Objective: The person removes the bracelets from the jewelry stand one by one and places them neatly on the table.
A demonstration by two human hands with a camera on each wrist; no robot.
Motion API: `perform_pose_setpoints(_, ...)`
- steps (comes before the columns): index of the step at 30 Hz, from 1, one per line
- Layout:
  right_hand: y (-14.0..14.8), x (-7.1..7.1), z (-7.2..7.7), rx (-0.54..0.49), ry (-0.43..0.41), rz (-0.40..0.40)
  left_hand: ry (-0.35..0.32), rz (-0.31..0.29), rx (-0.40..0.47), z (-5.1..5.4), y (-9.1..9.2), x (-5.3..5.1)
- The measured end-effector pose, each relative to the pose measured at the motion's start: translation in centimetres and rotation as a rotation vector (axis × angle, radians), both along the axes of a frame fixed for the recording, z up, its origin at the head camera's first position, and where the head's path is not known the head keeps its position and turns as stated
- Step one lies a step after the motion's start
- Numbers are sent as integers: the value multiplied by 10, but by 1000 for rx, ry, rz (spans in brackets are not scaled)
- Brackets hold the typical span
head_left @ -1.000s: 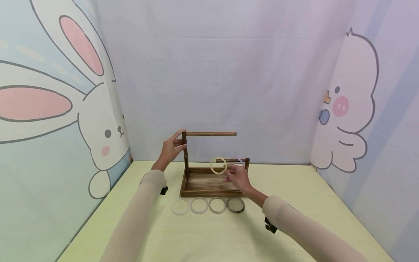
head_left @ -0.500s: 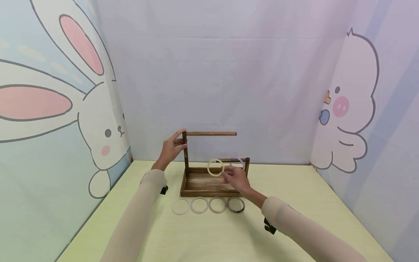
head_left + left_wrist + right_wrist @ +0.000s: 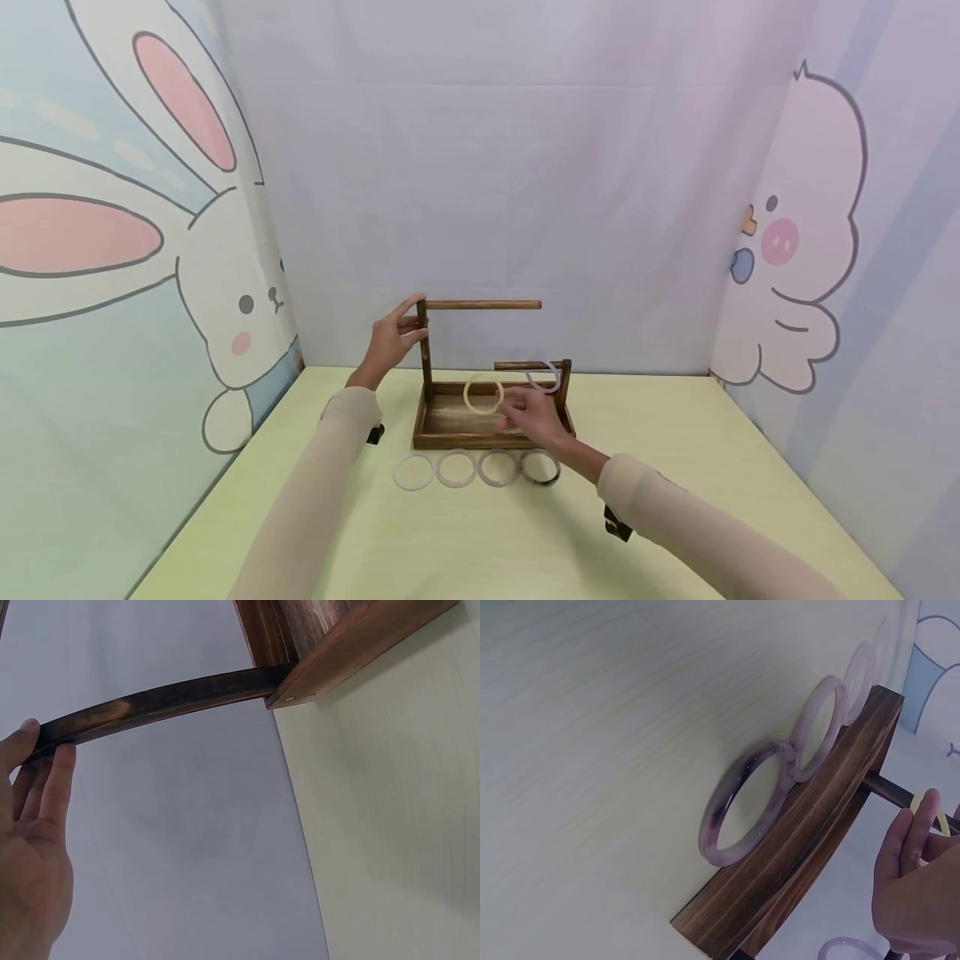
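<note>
My left hand [image 3: 390,340] grips the top of the tall post [image 3: 425,354] of a wooden bangle stand [image 3: 491,444]. The left wrist view shows thumb and fingers on opposite sides of that post. Between its fingertips my right hand [image 3: 534,414] pinches a pale yellow bangle [image 3: 467,393], held upright above the stand's tray, left of the lower bar's free end and slightly below it. A lavender bangle [image 3: 551,390] hangs on the lower bar [image 3: 513,366], near its post. In the right wrist view, my right hand's fingers partly cover the yellow bangle.
Several bangles lie in a row before the stand, among them a whitish one [image 3: 414,488] at the left and a dark-streaked one [image 3: 739,784] at the right. The upper bar [image 3: 483,305] points right with nothing on it. A curtain [image 3: 480,183] hangs behind the table.
My right hand has moved left and down with the yellow bangle, away from the lower bar, leaving the lavender bangle more visible. My left hand stays on the post.
</note>
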State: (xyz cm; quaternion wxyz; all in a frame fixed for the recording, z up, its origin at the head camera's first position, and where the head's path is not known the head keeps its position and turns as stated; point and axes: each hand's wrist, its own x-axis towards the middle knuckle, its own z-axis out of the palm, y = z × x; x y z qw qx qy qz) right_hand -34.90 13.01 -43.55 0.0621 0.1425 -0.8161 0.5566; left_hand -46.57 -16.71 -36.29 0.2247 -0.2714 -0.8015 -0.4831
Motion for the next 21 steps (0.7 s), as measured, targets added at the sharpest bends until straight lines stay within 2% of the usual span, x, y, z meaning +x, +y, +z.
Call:
perform_pose_setpoints(9, -3, 7, -7, 26, -32, 39, 0, -9, 10, -1, -1, -1)
perform_pose_setpoints(16, -4, 13, -14, -89, -62, 155, 6, -9, 2, 0, -1, 0)
perform_pose_setpoints(21, -6, 19, -19, -102, -68, 194, 18, -4, -2, -1, 0, 0)
